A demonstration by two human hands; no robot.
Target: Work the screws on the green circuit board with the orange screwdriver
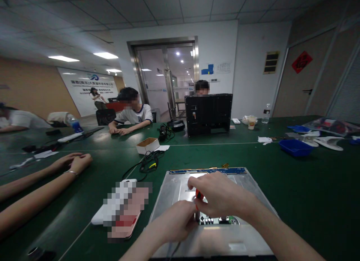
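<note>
A flat silver metal panel (pixel 253 231) lies on the green table in front of me, with a blue strip along its far edge and a small circuit board (pixel 222 219) near its middle. My right hand (pixel 219 195) is closed around a red-handled screwdriver (pixel 199 196) that stands upright over the panel beside the board. My left hand (pixel 176 221) is curled with its fingers pinched at the lower part of the tool. The tool's tip is hidden by my hands.
A white and pink phone-like object (pixel 123 212) lies left of the panel, with black cables (pixel 147 163) and a small cardboard box (pixel 147 144) beyond. A co-worker's forearms (pixel 42 182) rest at left. A black monitor back (pixel 208 114), blue tray (pixel 295 147) and seated people lie farther off.
</note>
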